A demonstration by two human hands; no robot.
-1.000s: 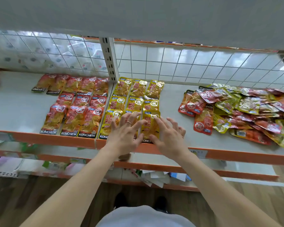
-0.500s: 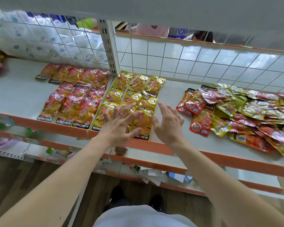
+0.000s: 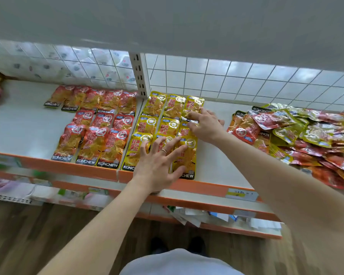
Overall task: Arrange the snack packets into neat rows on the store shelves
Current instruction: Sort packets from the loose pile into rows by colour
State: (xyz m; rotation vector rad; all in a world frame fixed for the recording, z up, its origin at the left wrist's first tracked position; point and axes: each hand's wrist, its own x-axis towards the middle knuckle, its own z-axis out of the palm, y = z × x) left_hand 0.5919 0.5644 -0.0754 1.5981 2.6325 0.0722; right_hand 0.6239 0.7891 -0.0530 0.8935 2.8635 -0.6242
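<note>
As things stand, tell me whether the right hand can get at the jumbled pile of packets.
Probably yes: the right hand rests on the yellow rows, and only bare shelf lies between it and the jumbled pile.

Presses the left hand [image 3: 159, 161], fingers spread, flat on the front yellow packets [image 3: 139, 147] at the shelf [image 3: 213, 165] edge, lays the right hand [image 3: 206, 126] on the yellow row behind [image 3: 168, 126], with neat red packets [image 3: 99, 139] to the left and a loose pile [image 3: 306, 135] to the right.

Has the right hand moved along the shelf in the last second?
Yes. The right hand has gone from near the orange shelf edge back to the rear yellow packets, away from the person.
</note>
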